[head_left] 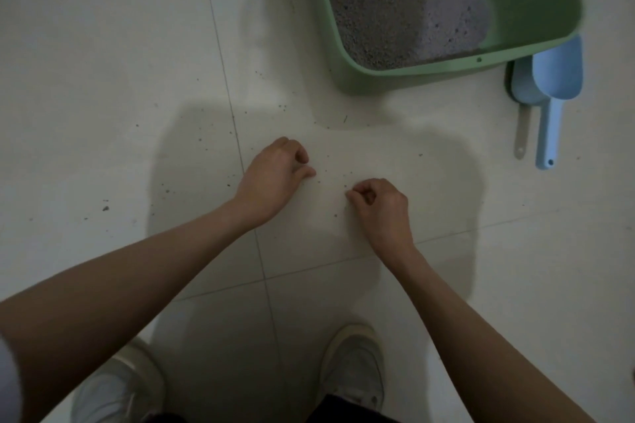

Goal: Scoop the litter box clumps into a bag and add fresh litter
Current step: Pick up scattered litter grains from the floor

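— Two hands low over the floor, and neither holds anything I can make out. The left hand [275, 172] has its fingers curled under, thumb tip out toward the scattered grains [330, 175]; the right hand [378, 203] is curled too, thumb against forefinger. Whether a grain is pinched there, I cannot tell.

— So where's the gear?

— Ahead and to the right. The green litter box [405, 74] sits on the tiled floor [103, 45] with grey litter [395, 3] inside. Just beside its near right corner lie the blue scoop [556, 79] and another scoop [522, 106] partly under it, untouched. No bag in view.

— Which step, then?

— Before scooping, I'd judge. Next calls for a right-hand reach to the blue handle, and a bag found.
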Demonstrator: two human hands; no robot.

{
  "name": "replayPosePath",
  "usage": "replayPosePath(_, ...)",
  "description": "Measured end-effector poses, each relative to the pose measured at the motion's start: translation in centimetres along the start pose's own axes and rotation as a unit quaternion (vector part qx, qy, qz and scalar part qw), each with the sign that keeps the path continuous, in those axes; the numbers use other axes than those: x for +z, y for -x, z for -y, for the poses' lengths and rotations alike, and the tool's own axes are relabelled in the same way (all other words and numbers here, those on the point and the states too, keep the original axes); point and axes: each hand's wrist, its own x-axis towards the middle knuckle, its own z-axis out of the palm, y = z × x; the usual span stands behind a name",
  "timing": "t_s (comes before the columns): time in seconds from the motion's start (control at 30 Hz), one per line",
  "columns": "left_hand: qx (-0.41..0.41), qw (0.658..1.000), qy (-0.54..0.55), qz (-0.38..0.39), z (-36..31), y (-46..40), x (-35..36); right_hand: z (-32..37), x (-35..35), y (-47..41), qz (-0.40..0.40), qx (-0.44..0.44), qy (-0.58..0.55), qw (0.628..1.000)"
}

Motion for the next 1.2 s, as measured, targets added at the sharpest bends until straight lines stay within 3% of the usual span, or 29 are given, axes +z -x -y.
replayPosePath(0.2, 0.039, 0.998, -0.035, 0.023, -0.4, 0.1, 0.2, 0.2, -0.1, -0.2, 0.022, -0.018, 0.014, 1.0)
replayPosePath(0.3, 0.034, 0.997, -0.048, 0.04, -0.6, -0.1, 0.1, 0.5, -1.0, -0.4, 0.027, 0.063, -0.127, 0.99)
replayPosePath(0.33, 0.033, 0.998, -0.044, 0.042, -0.6, -0.1, 0.0, 0.7, -1.5, -0.4, 0.038, 0.109, -0.239, 0.964)
replayPosePath(0.4, 0.024, 0.998, -0.028, 0.046, -0.4, -0.1, -0.1, 1.0, -2.2, -0.5, 0.073, 0.193, -0.491, 0.846)
replayPosePath(0.43, 0.018, 0.998, -0.023, 0.046, -0.3, 0.0, -0.1, 1.1, -2.5, -0.4, 0.094, 0.219, -0.57, 0.787)
replayPosePath(0.47, 0.014, 0.999, -0.022, 0.046, -0.3, 0.0, -0.1, 1.2, -2.6, -0.4, 0.112, 0.236, -0.608, 0.75)
replayPosePath(0.5, 0.014, 0.999, -0.024, 0.047, -0.2, 0.0, -0.1, 1.3, -2.5, -0.4, 0.122, 0.242, -0.616, 0.74)
replayPosePath(0.53, 0.017, 0.998, -0.027, 0.048, -0.2, -0.1, 0.0, 1.4, -2.4, -0.4, 0.125, 0.238, -0.598, 0.755)
replayPosePath(0.57, 0.022, 0.998, -0.03, 0.049, -0.2, -0.1, 0.0, 1.4, -2.2, -0.5, 0.114, 0.219, -0.538, 0.806)
replayPosePath(0.63, 0.032, 0.998, -0.034, 0.051, -0.3, -0.2, 0.0, 1.3, -1.8, -0.5, 0.09, 0.14, -0.289, 0.943)
replayPosePath(0.67, 0.037, 0.997, -0.037, 0.049, -0.3, -0.2, 0.1, 1.2, -1.5, -0.6, 0.079, 0.095, -0.169, 0.978)
replayPosePath(0.73, 0.045, 0.997, -0.038, 0.04, -0.4, -0.3, 0.1, 1.1, -0.8, -0.7, 0.065, 0.04, -0.066, 0.995)
replayPosePath(0.97, 0.054, 0.994, -0.069, 0.059, -0.6, -0.6, -0.1, 0.9, 0.5, -1.2, 0.06, -0.05, 0.038, 0.996)
replayPosePath(1.03, 0.036, 0.996, -0.052, 0.063, -1.0, -0.7, -0.3, 1.1, 0.1, -1.2, 0.064, -0.024, -0.002, 0.998)
replayPosePath(1.07, 0.009, 0.998, -0.011, 0.06, -1.2, -0.8, -0.6, 1.1, -0.4, -1.3, 0.066, 0.019, -0.08, 0.994)
replayPosePath(1.1, -0.035, 0.996, 0.06, 0.064, -1.4, -0.8, -1.1, 1.1, -1.0, -1.3, 0.073, 0.076, -0.196, 0.975)
replayPosePath(1.13, -0.084, 0.981, 0.156, 0.078, -1.5, -0.7, -1.7, 1.1, -1.6, -1.3, 0.085, 0.13, -0.336, 0.929)
replayPosePath(1.2, -0.151, 0.926, 0.331, 0.099, -1.4, -0.4, -2.7, 0.6, -2.3, -1.0, 0.11, 0.201, -0.54, 0.81)
